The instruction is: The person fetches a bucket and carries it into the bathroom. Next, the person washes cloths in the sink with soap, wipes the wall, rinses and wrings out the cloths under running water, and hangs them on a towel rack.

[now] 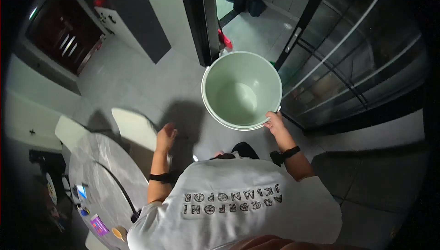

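A pale green bucket is held in front of the body, its open mouth turned upward, with its near right rim gripped by the fingers of the right hand. Nothing is held by the left hand, whose fingers are parted and loosely bent near a white chair, beside a round table.
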`<state>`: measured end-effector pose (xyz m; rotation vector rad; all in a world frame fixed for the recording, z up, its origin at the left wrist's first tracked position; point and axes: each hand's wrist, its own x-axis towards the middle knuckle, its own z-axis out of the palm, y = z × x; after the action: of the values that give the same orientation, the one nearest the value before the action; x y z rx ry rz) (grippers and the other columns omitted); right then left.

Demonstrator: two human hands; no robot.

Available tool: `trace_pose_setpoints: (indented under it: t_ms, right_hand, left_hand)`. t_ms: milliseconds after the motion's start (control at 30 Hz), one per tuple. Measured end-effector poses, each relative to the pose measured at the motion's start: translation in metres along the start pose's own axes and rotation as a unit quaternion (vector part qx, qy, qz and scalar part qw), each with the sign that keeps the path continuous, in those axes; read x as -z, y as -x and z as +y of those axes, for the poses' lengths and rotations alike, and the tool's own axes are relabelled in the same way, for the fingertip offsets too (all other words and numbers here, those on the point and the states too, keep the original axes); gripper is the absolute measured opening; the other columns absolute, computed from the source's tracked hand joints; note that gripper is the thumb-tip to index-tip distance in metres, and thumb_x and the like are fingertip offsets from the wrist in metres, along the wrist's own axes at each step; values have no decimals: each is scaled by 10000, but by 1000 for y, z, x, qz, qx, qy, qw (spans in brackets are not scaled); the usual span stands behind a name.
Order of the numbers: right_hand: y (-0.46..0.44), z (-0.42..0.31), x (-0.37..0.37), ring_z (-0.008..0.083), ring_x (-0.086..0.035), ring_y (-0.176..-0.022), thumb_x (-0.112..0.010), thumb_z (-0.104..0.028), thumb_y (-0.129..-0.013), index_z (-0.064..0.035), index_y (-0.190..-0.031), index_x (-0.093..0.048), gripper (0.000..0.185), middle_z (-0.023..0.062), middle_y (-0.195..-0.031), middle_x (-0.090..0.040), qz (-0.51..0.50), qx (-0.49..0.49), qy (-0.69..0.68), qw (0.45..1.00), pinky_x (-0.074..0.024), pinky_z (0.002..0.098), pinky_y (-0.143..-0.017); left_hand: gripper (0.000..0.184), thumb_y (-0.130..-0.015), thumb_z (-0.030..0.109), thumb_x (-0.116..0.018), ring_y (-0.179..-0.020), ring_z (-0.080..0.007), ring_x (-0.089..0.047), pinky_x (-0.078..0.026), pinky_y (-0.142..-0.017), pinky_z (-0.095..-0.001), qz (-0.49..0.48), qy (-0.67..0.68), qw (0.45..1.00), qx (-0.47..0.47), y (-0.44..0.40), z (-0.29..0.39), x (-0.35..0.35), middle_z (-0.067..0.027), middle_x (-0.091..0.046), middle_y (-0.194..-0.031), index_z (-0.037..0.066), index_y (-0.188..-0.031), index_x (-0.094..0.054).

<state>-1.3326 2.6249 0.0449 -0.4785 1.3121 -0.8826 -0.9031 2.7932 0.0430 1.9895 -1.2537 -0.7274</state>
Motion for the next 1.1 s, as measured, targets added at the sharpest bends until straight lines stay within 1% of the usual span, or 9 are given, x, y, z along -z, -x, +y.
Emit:
trace_pose_setpoints:
  t_ms: [167, 267, 533, 733, 867, 900, 933, 1000, 1100]
  right_hand:
    - [-141, -67, -31, 344, -579, -871, -545, -65, -711, 7, -1066, -470, 370, 184, -998, -536, 13, -31, -93, 995, -538, 457, -678]
    - [-237, -119, -57, 364, -547, -924, -545, -55, -705, 9, -1070, -471, 378, 182, -1014, -520, 5, -28, -127, 991, -504, 515, -780]
    - [-478, -263, -153, 377, -522, -905, -509, -37, -734, -37, -1183, -368, 470, 188, -1029, -483, 93, 17, -161, 982, -506, 567, -740]
    - [-647, -373, -200, 365, -535, -850, -524, -52, -746, 34, -1083, -410, 366, 192, -1002, -484, 136, -24, -215, 967, -551, 520, -669]
    - [-726, -435, -191, 315, -575, -759, -507, -42, -709, 7, -954, -503, 250, 158, -921, -541, 110, 16, -208, 972, -563, 477, -583]
    - [-746, -456, -182, 290, -587, -749, -490, -22, -685, 3, -920, -526, 240, 145, -877, -558, 148, -36, -203, 967, -565, 460, -573]
    - [-769, -473, -172, 290, -587, -749, -490, -22, -685, 3, -920, -526, 240, 145, -877, -558, 160, -39, -187, 969, -565, 460, -573]
    - [-810, -501, -146, 334, -581, -862, -499, -19, -685, -38, -1159, -403, 485, 179, -1060, -491, 151, -26, -168, 974, -567, 499, -578]
    - [-826, -547, -140, 327, -594, -823, -506, -3, -678, -2, -1134, -410, 466, 185, -1008, -522, 181, -24, -124, 975, -575, 459, -558]
  left_hand:
    - [302, -821, 173, -558, -862, -282, -628, -486, -754, -339, -44, -70, 994, -72, -166, 71, -34, -170, -633, -950, 21, -1083, -559]
    - [321, -804, 200, -564, -861, -294, -626, -486, -745, -356, -62, -46, 996, -35, -254, 77, -76, -171, -636, -943, 48, -1086, -562]
    - [362, -796, 266, -579, -863, -292, -622, -483, -767, -370, -122, -46, 991, 29, -444, 99, -129, -135, -649, -933, 104, -1120, -561]
    - [348, -779, 228, -606, -770, -266, -641, -503, -699, -361, -103, -101, 990, 5, -591, 150, -162, -130, -652, -903, 91, -1098, -571]
    - [330, -783, 216, -594, -813, -275, -633, -495, -717, -348, -154, -112, 981, -40, -728, 162, -208, -137, -649, -898, 90, -1088, -576]
    - [328, -784, 210, -588, -838, -284, -624, -490, -727, -349, -161, -113, 979, -58, -755, 168, -220, -147, -643, -905, 86, -1087, -574]
    - [325, -785, 205, -582, -864, -293, -616, -485, -738, -351, -170, -114, 976, -73, -781, 177, -234, -157, -638, -912, 82, -1086, -572]
    - [349, -780, 202, -581, -907, -298, -602, -472, -768, -360, -253, -4, 967, -29, -850, 211, -259, -170, -629, -947, 57, -1097, -559]
    - [376, -776, 196, -580, -921, -305, -598, -461, -793, -365, -216, -79, 972, -46, -904, 312, -259, -175, -628, -969, 41, -1116, -547]
